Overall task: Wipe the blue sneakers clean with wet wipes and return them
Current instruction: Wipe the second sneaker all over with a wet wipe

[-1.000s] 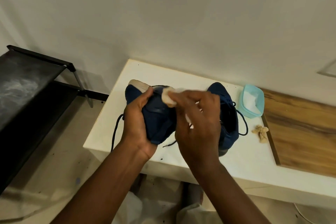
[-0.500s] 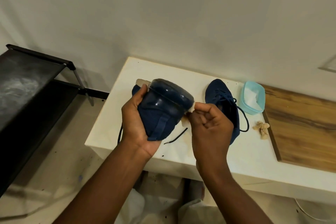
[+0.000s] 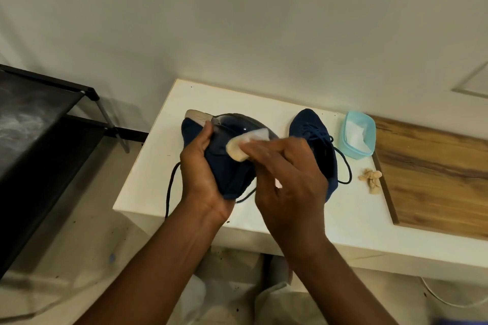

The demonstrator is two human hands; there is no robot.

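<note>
"Over the worktop's (image 3: 343,208) left edge, where's the sneaker (image 3: 227,169)?"
"Gripped in the left hand (image 3: 203,174), sole turned up, its length seemingly pointing toward the wall. The right hand (image 3: 290,179) comes from the right and pinches a wipe (image 3: 243,146) against the sole's rim. The second sneaker (image 3: 309,126) lies behind it."

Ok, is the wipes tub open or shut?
Open: the teal tub has no lid on, and white wipes show inside.
</note>
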